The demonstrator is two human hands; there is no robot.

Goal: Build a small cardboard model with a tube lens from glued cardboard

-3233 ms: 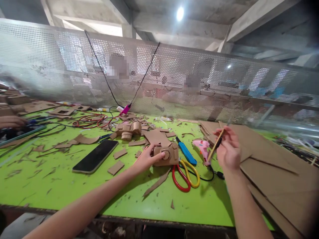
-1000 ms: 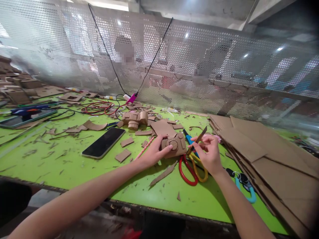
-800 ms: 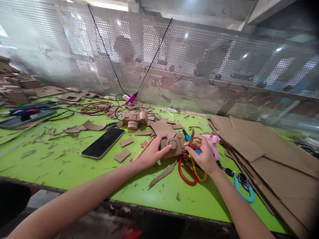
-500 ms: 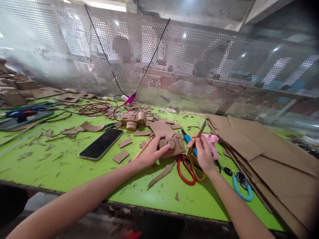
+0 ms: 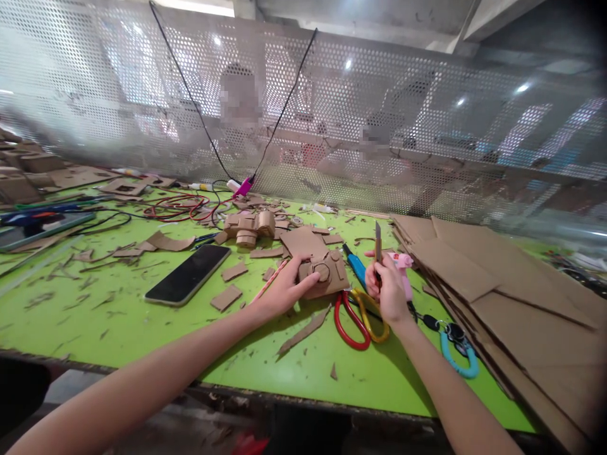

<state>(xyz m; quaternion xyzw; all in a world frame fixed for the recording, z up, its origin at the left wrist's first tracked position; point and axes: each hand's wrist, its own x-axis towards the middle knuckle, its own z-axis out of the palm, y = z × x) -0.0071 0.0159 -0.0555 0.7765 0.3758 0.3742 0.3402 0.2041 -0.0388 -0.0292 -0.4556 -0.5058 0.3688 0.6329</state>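
The cardboard model (image 5: 322, 276) is pressed to the green table (image 5: 142, 328) by the left hand (image 5: 279, 294). The cardboard strip (image 5: 378, 240), long axis upright, is pinched in the right hand (image 5: 389, 289), just right of the model.

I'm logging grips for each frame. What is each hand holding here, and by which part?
The right hand grips a thin cardboard strip by its lower end, upright. The left hand holds the cardboard camera model by its left side, on the table.
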